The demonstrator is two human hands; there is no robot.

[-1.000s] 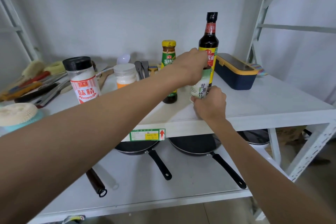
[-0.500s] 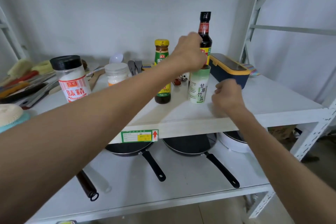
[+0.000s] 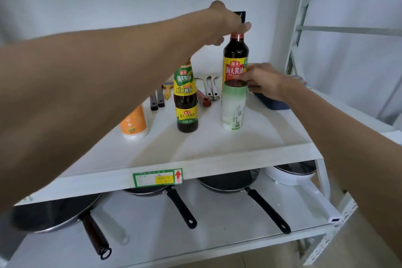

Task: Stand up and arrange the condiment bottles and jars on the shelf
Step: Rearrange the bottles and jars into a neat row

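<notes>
Soy sauce bottle upright at shelf rear, behind salt canister. Left hand has risen from canister, fingers now gripping bottle neck; right hand moved beside label, grip unclear.

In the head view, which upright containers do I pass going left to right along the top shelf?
Orange-and-white jar → green-labelled sauce bottle → pale green salt canister, with the tall soy sauce bottle directly behind it.
</notes>
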